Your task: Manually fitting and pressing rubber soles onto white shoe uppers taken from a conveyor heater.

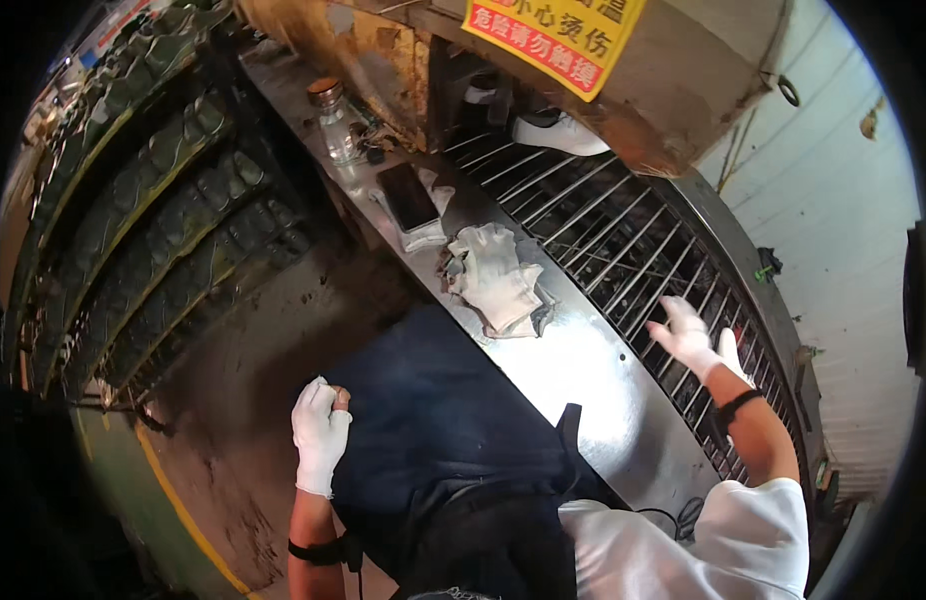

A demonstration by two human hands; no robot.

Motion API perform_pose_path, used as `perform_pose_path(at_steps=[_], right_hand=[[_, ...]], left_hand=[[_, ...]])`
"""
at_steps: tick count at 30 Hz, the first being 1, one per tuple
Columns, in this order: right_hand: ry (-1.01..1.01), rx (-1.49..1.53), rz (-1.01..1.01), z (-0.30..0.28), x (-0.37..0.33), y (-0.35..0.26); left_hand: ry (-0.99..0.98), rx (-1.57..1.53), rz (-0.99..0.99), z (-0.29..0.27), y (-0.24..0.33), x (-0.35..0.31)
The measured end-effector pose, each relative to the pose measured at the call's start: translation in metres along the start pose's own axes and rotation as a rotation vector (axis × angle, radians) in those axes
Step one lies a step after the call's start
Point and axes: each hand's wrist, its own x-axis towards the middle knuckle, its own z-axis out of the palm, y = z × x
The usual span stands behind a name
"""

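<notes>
My left hand (321, 435), in a white glove with bare fingertips, hangs beside the dark apron at my lap. Its fingers are curled in, and nothing shows in them. Over the rack of metal bars (623, 235) on the right, my gloved right hand (686, 338) reaches out with its fingers apart. A white object (731, 355) lies just beside the right wrist, partly hidden by it; its kind cannot be made out. Farther up the bars, a white shoe (561, 135) sits under the hood of the machine.
On the metal ledge (583, 385) lie a pile of white work gloves (495, 275), a dark phone (408, 197) on a cloth, and a clear bottle (338, 125) with a brown cap. A rack of dark shoe-shaped pieces (173, 190) stands left. A yellow warning sign (553, 40) hangs on the hood.
</notes>
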Motion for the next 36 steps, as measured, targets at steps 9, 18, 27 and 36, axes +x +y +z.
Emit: perform_pose_path(at_steps=[9,18,27,36], right_hand=[[0.057,0.228,-0.32,0.052,0.021,-0.126],[0.123,0.36,-0.409,0.06,0.025,-0.117],[0.052,0.314,-0.378,0.068,0.025,-0.106],[0.001,0.332,-0.385,0.073,0.027,-0.103]], left_hand=[[0.106,-0.051,-0.122,0.009,0.003,0.003],[0.191,0.246,-0.227,0.029,-0.039,-0.01],[0.027,0.453,-0.263,0.025,-0.05,0.015],[-0.113,0.572,-0.299,0.022,-0.05,0.021]])
